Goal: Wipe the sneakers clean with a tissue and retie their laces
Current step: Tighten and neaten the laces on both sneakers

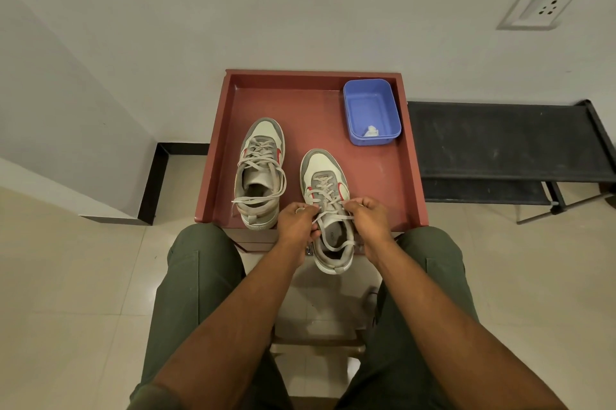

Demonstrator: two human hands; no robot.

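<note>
Two grey-and-white sneakers with red accents stand on a red-brown table (383,176). The left sneaker (261,156) has loose laces draped over its opening. The right sneaker (325,182) sits nearer me, its heel past the table's front edge. My left hand (296,221) pinches one end of the right sneaker's lace (333,219) at the left of its tongue. My right hand (368,217) pinches the other end at the right. The lace crosses over the shoe's opening between my hands. A crumpled white tissue (370,131) lies in a blue plastic tub (371,96) at the table's back right.
The table has a raised rim and stands against a white wall. A black bench (500,142) stands to its right. My knees in green trousers (200,276) flank the table's front. A wall socket (540,6) is at the upper right. The floor is beige tile.
</note>
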